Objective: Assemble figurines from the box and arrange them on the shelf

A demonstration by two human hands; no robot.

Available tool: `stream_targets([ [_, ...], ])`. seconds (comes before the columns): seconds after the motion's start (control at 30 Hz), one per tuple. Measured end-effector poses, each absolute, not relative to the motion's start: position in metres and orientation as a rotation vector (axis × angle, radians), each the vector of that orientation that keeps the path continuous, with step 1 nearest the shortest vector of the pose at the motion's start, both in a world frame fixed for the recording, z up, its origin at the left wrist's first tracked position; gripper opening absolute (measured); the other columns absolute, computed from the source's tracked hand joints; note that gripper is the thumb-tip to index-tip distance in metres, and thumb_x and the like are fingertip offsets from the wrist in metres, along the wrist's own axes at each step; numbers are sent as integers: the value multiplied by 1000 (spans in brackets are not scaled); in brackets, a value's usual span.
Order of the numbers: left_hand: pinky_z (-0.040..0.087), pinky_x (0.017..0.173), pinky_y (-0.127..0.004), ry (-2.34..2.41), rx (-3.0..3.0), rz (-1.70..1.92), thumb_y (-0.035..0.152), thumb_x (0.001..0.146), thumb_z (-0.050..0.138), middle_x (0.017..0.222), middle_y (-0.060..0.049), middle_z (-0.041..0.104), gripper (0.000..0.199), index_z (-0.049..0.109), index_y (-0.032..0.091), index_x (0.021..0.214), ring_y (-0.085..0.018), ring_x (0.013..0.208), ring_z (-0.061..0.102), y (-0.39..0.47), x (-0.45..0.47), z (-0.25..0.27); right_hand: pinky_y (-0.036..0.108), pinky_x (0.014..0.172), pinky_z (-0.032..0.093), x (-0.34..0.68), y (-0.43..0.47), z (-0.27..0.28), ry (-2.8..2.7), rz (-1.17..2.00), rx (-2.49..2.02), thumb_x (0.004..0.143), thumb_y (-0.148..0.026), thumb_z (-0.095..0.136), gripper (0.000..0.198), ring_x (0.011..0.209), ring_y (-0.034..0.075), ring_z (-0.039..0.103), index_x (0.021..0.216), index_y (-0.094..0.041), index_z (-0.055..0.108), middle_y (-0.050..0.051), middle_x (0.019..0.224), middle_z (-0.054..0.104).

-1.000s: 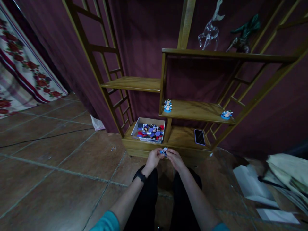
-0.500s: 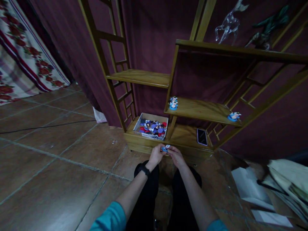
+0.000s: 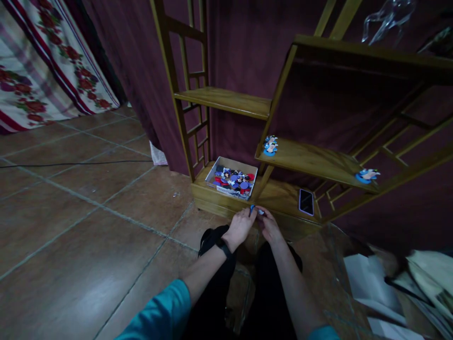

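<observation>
Between my two hands is a small figurine (image 3: pixel 252 208) with a blue round base, held just in front of the shelf's lower ledge. My left hand (image 3: pixel 242 224), with a dark wristband, pinches the blue base, which is turned on edge. Fingers of my right hand (image 3: pixel 269 226) close on its white part. Most of the figurine is hidden by the fingers. Beyond my left hand, a shallow cardboard box (image 3: pixel 231 191) holds a heap of purple, red, white and black figurine pieces. Similar blue-based figurines (image 3: pixel 270 147) stand at the left end of the middle shelf, and another figurine (image 3: pixel 367 176) at its right end.
A wooden display shelf (image 3: pixel 311 160) stands before a dark red curtain. A phone (image 3: pixel 306 202) lies on its lower ledge, right of the box. A clear glass animal (image 3: pixel 389 21) stands on the upper shelf. White boxes (image 3: pixel 371 283) and a pale bag (image 3: pixel 430 274) lie on the floor at right.
The figurine has turned in my fingers, so its blue base now stands on edge and less of it shows. My view has swung left, shifting the shelf rightward.
</observation>
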State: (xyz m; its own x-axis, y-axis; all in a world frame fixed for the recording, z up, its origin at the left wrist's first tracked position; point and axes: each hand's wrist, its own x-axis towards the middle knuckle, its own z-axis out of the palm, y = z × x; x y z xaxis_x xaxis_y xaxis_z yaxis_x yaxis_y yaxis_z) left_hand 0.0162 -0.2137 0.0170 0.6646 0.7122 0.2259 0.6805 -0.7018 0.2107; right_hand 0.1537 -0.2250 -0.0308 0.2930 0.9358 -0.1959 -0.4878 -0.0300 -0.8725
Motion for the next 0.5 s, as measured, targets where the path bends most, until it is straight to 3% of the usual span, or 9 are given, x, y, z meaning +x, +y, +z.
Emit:
stream_targets([
  [0.5,42,75,-34,1115,3022,511,13,85,36,98,-13,53,35,38,14,120,-21,89,54,-210,13,13,24,67,46,151,-226,-26,-543,1241,-1086,52,-11,67,30,74,14,58,79,-25,67,-3,83,67],
])
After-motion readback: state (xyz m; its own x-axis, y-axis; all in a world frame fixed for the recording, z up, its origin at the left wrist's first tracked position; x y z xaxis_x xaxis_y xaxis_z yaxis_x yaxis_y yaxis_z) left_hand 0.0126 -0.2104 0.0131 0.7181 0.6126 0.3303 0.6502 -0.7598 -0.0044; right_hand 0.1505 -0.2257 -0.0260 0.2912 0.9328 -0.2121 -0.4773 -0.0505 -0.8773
